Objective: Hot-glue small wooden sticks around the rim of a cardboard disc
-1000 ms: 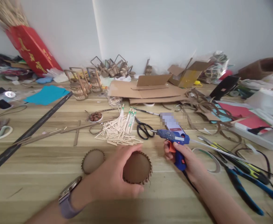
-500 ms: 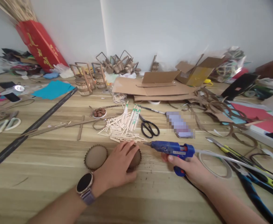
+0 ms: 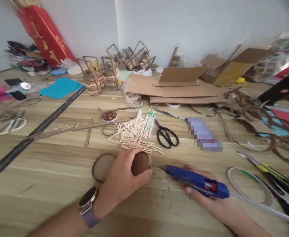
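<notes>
My left hand point(image 3: 121, 181), with a watch on its wrist, curves its thumb and fingers around a round brown piece with a notched rim point(image 3: 141, 164). A second such round piece point(image 3: 102, 168) lies just to the left, partly covered by that hand. In my right hand point(image 3: 206, 200) is a blue hot glue gun point(image 3: 194, 181), gripped from below and behind. Its nozzle points left, close to the notched rim of the held piece. A white glue stick point(image 3: 260, 204) runs out of the gun's back. Dark crumbs are scattered on the wood below the nozzle.
Beyond my hands lie loose wooden sticks point(image 3: 129, 131), black-handled scissors point(image 3: 168, 136), a blurred-out phone point(image 3: 203, 133) and a small bowl of brown beads point(image 3: 110, 115). Small finished baskets point(image 3: 92, 84) and flat cardboard point(image 3: 144, 85) stand farther back. Pliers point(image 3: 280, 187) lie at right.
My left fingers have shifted from lying over the right round piece to curving around its edge. The glue gun has turned and dropped, bringing its nozzle nearer the rim. The view has shifted slightly.
</notes>
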